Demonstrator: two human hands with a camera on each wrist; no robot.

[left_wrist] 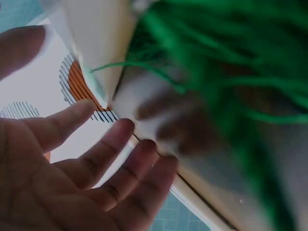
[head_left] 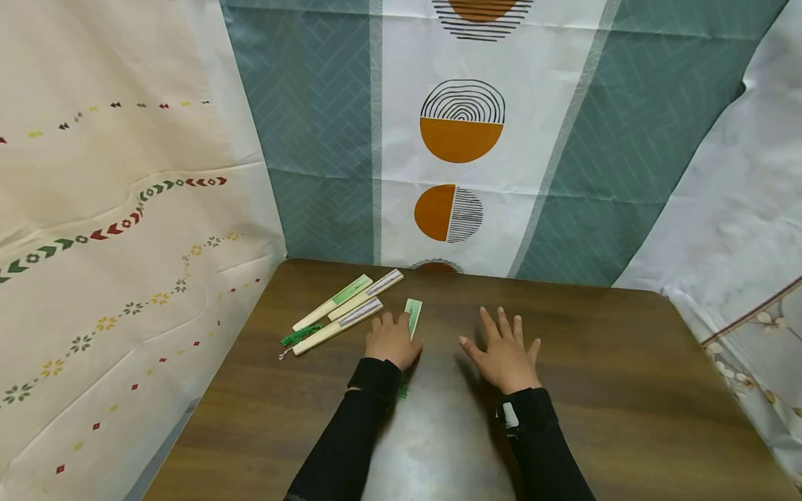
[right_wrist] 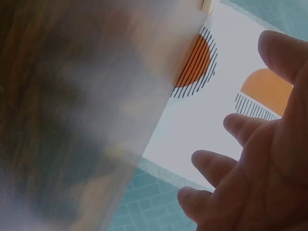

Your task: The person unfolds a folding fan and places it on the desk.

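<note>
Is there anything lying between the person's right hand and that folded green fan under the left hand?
Nothing visible. Only bare table lies between the right hand and the green fan, which the left hand already rests on.

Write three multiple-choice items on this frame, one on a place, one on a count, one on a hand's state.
1. Where do the three closed bamboo folding fans lie on the brown wooden table?
A. beyond and outward of the left hand
B. by the right hand
C. at the near edge

2. How many folded fans show in all, counting the green folded fan under the left hand?
A. two
B. four
C. six

3. How is the right hand?
A. clenched in a fist
B. gripping a fan
C. flat, fingers spread

Answers: 1 A, the head view shows them at the far left. 2 B, three together plus one. 3 C, spread fingers hold nothing.
</note>
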